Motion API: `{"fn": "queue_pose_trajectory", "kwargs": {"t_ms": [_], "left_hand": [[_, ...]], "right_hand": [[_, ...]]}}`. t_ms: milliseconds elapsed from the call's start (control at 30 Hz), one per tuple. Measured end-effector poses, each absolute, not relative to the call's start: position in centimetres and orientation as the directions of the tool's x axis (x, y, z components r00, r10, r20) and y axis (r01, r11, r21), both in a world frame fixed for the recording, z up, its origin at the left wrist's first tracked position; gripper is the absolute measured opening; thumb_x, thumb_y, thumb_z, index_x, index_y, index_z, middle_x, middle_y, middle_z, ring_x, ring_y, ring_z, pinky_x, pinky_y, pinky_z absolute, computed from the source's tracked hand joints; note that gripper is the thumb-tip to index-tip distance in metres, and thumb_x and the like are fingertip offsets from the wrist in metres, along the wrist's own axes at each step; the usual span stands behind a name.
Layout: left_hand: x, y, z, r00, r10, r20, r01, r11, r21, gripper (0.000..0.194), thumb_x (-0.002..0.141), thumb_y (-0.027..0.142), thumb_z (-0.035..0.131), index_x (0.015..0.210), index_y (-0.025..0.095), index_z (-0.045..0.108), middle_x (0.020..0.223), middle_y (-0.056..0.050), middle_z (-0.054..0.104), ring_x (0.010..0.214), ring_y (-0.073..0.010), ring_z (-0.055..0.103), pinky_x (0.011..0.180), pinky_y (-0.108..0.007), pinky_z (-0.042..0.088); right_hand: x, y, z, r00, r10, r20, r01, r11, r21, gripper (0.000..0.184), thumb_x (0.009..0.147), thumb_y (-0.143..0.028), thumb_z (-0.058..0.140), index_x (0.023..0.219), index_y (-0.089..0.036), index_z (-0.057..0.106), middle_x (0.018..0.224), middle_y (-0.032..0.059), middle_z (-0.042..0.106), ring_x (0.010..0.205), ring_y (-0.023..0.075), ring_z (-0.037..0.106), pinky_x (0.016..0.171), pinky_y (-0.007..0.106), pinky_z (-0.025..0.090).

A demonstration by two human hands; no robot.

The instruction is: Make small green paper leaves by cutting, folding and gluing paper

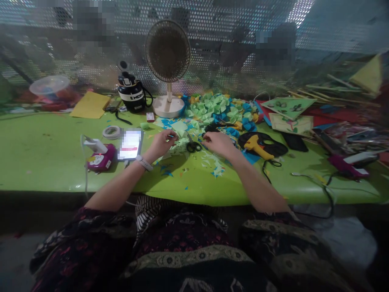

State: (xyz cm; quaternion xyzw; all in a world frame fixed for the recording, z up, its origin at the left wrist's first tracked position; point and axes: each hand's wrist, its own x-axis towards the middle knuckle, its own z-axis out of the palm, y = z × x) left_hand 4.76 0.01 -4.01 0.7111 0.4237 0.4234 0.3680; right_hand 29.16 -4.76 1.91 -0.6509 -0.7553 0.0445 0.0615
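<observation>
My left hand (165, 142) is just above the table with its fingers curled together, beside a pale green paper piece (181, 125). What it pinches, if anything, is too small to make out. My right hand (218, 143) is bent with the fingertips closed and pointing left; a dark bit shows at the fingertips, unclear in kind. Between the hands lies a pair of scissors (193, 146) with black handles, touching a heap of green paper scraps (178, 147). Behind both hands is a pile of folded light green paper pieces (209, 106), mixed with blue and yellow ones.
A white fan (168, 106) and a black bottle (131, 95) stand at the back. On the left are a phone (130, 144), a tape roll (111, 132) and a purple power socket (101, 158). A yellow glue gun (258, 147) rests on a black palette (278, 142) at right.
</observation>
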Motion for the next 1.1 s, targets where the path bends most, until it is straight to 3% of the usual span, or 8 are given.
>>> {"fn": "queue_pose_trajectory", "kwargs": {"t_ms": [300, 600, 900, 1100], "left_hand": [[4.6, -0.3, -3.5, 0.296, 0.887, 0.353, 0.410, -0.452, 0.792, 0.009, 0.081, 0.024, 0.062, 0.086, 0.018, 0.065, 0.083, -0.005, 0.071, 0.076, -0.0170, 0.066, 0.073, -0.030, 0.055], [4.7, -0.6, -3.2, 0.315, 0.875, 0.367, 0.385, -0.471, 0.794, 0.010, 0.080, 0.026, 0.064, 0.082, 0.017, 0.064, 0.084, -0.006, 0.071, 0.076, -0.0167, 0.065, 0.070, -0.028, 0.054], [4.5, -0.4, -3.2, 0.230, 0.904, 0.361, 0.357, -0.423, 0.833, 0.017, 0.080, 0.033, 0.065, 0.084, 0.016, 0.064, 0.082, -0.007, 0.070, 0.074, -0.0169, 0.064, 0.065, -0.027, 0.051], [4.3, -0.2, -3.3, 0.206, 0.905, 0.373, 0.353, -0.424, 0.834, 0.018, 0.080, 0.034, 0.068, 0.081, 0.016, 0.065, 0.079, -0.006, 0.070, 0.073, -0.0165, 0.064, 0.068, -0.028, 0.052]], "right_hand": [[29.0, -4.8, 0.9, -0.139, 0.988, 0.063, 0.972, 0.149, -0.184, 0.020, 0.090, -0.032, 0.059, 0.099, -0.019, 0.070, 0.102, 0.0106, 0.074, 0.091, 0.0254, 0.066, 0.070, 0.030, 0.042], [29.0, -4.9, 0.7, -0.139, 0.989, 0.052, 0.969, 0.146, -0.200, 0.018, 0.089, -0.030, 0.060, 0.097, -0.018, 0.070, 0.102, 0.0115, 0.073, 0.092, 0.0264, 0.066, 0.070, 0.031, 0.043], [31.6, -4.4, 1.6, 0.025, 0.952, 0.304, 0.936, 0.084, -0.342, 0.017, 0.089, -0.031, 0.058, 0.090, -0.020, 0.072, 0.091, 0.0082, 0.074, 0.081, 0.0230, 0.065, 0.073, 0.033, 0.044], [32.9, -4.8, 2.9, 0.086, 0.923, 0.376, 0.891, 0.097, -0.443, 0.013, 0.085, -0.027, 0.061, 0.086, -0.019, 0.072, 0.089, 0.0065, 0.074, 0.075, 0.0200, 0.063, 0.076, 0.033, 0.046]]}}
